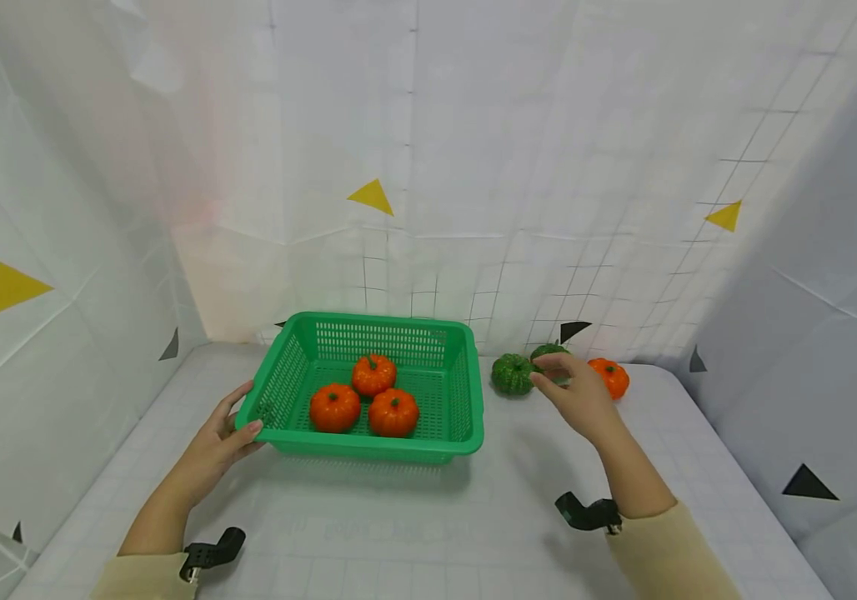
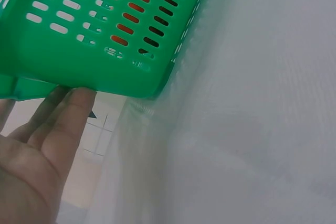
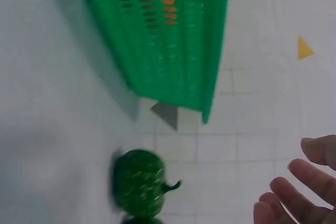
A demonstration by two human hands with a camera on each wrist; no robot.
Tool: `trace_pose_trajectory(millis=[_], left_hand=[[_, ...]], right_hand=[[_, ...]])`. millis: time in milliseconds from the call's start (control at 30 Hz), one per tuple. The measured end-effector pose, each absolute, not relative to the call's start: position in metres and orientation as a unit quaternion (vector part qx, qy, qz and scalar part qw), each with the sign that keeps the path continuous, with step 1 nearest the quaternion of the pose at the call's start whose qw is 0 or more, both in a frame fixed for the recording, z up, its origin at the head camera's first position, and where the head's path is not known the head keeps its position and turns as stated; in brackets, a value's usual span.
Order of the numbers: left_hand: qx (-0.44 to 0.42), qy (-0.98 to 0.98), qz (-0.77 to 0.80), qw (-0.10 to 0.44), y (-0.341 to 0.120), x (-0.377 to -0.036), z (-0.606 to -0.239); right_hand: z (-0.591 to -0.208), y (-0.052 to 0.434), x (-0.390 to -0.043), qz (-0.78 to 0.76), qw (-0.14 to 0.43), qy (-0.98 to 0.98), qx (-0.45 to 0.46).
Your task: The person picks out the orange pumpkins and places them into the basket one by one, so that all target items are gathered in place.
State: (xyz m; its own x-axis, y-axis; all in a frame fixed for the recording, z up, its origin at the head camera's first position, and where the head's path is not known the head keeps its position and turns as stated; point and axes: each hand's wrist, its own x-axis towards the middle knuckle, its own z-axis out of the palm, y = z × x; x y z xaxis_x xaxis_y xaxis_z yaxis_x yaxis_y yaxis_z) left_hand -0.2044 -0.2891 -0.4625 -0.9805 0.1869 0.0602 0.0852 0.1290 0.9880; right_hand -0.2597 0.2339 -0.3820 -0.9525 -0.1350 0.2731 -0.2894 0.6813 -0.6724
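The left hand grips the near-left corner of the green slotted plastic basket, which stands on the white bench holding three orange toy pumpkins. The right hand, fingers loosely spread, hovers over two green toy pumpkins.

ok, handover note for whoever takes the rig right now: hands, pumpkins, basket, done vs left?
Left hand: holds the green basket by its near left rim.
Right hand: open, reaching at the green pumpkins, gripping nothing.
Done: three orange pumpkins lie in the basket.
Left on the table: two green pumpkins and one orange pumpkin, right of the basket.
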Motion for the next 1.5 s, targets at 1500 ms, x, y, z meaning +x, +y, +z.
trace_pose_trajectory(millis=[1500], left_hand=[[0.084,0.744,0.662,0.038,-0.292,-0.208,-0.468]], right_hand=[[-0.485,0.369,-0.329,0.343,0.160,-0.917,-0.130]])
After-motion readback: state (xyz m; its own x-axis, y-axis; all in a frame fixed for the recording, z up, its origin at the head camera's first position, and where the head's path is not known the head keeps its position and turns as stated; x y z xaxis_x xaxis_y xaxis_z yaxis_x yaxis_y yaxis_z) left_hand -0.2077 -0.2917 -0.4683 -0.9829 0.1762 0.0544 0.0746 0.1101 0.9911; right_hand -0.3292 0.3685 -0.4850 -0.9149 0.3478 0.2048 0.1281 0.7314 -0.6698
